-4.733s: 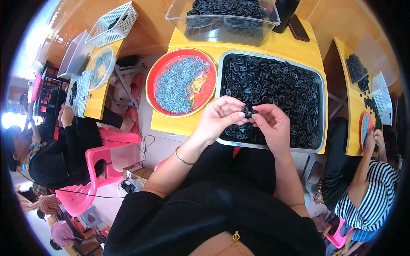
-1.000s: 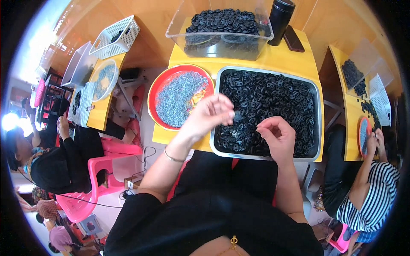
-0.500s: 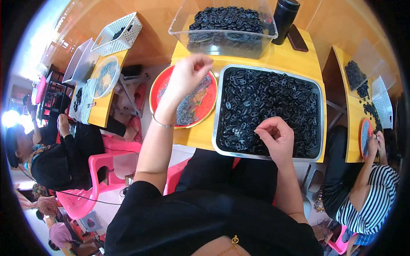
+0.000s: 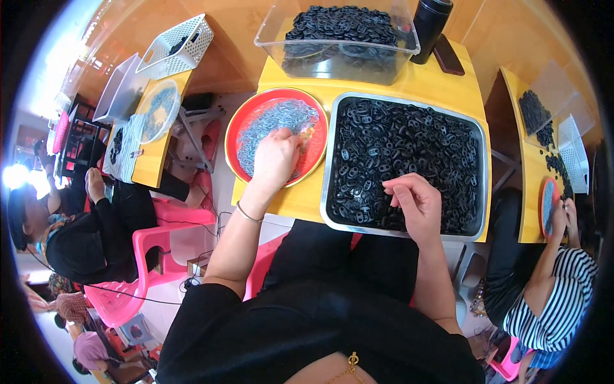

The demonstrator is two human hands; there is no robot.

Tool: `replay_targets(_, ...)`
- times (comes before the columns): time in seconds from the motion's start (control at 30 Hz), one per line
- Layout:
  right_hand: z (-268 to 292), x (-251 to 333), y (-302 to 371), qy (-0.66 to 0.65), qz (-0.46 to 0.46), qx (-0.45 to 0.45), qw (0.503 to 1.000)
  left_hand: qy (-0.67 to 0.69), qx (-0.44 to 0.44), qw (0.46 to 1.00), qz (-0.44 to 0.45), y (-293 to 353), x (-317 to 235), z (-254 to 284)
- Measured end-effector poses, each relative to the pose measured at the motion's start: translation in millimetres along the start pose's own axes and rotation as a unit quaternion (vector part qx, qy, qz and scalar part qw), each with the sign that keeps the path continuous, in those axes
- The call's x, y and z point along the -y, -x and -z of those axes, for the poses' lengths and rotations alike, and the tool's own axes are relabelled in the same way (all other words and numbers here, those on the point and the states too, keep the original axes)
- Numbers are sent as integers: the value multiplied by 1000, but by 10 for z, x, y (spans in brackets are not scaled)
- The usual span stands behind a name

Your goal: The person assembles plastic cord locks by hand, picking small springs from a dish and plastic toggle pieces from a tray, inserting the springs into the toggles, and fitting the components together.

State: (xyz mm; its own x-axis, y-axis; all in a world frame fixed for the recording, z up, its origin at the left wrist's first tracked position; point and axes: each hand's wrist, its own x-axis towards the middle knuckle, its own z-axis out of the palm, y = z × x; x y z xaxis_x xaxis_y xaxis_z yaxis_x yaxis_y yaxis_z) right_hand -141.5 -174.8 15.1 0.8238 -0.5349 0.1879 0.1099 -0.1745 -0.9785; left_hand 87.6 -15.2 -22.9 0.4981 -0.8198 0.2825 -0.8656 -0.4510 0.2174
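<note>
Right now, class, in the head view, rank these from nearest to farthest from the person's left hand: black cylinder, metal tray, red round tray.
1. Red round tray: beneath the left hand.
2. Metal tray: just to its right.
3. Black cylinder: far back, to the right.

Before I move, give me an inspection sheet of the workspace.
Surface: yellow table, bare strip at its near left.
Things: red basin of silver pieces; metal tray and clear bin of black pieces.
Clutter: black flask, dark flat case beside it.
Hands: left hand over the basin, right hand over the tray; whether either holds anything cannot be told.
Cables: dark cables near the pink chair.
Surroundings: seated co-workers at both sides.
</note>
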Motion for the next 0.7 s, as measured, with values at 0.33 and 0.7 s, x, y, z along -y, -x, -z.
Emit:
replay_targets(0.33, -46, -28, -2, 65, -1, -9, 998, -42, 8, 999, -1, -107, -13, -55)
replay_targets(0.7, -143, -62, 38, 366, 131, 97, 916, 192, -37, 975, 104, -63, -102, 130)
